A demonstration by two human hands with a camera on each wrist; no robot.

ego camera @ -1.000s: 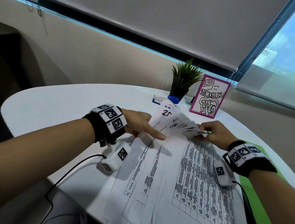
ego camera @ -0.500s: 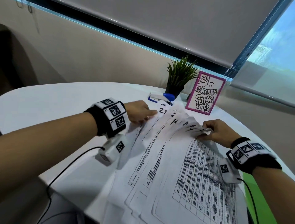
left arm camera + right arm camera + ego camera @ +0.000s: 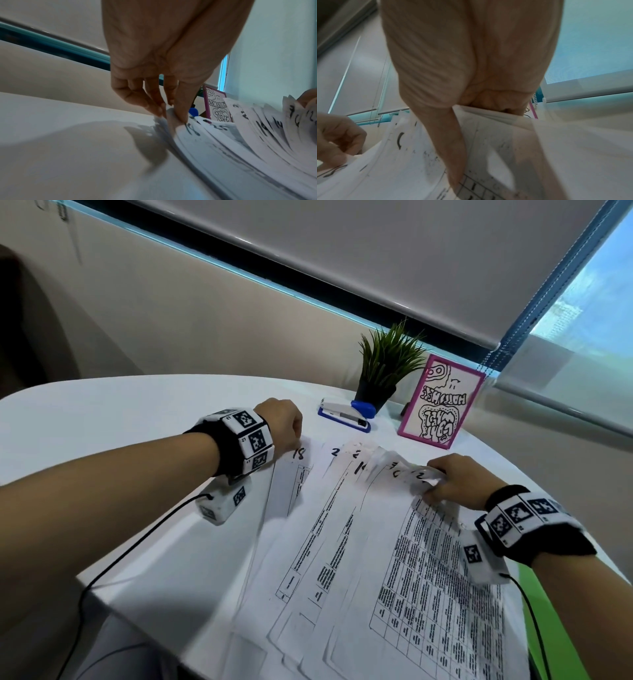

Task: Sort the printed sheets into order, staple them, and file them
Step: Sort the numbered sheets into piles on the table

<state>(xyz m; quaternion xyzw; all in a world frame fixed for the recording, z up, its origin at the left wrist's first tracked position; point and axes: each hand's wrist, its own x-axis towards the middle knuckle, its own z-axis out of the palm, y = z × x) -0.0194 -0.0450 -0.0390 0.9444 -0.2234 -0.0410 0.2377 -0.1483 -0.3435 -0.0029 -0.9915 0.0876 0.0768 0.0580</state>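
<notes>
Several printed sheets [image 3: 346, 529] lie fanned across the white table [image 3: 137, 422], each with a handwritten number at its top edge. My left hand [image 3: 281, 422] pinches the top corner of the leftmost sheet, marked 18 [image 3: 192, 129], between thumb and fingertips [image 3: 154, 108]. My right hand [image 3: 452, 481] grips the lifted top corners of the right-hand sheets [image 3: 488, 142], thumb on top and fingers curled beneath. A blue and white stapler [image 3: 346, 414] lies just beyond the fan.
A small potted plant [image 3: 387, 368] and a pink-framed card [image 3: 442, 402] stand behind the stapler by the window wall. A green thing [image 3: 548, 628] shows under the sheets at the right. A black cable [image 3: 120, 556] runs off the table's near-left edge.
My left hand has moved left and away from the pile, drawing the sheet marked 18 out of the fan. The sheets have spread wider. My right hand keeps its hold.
</notes>
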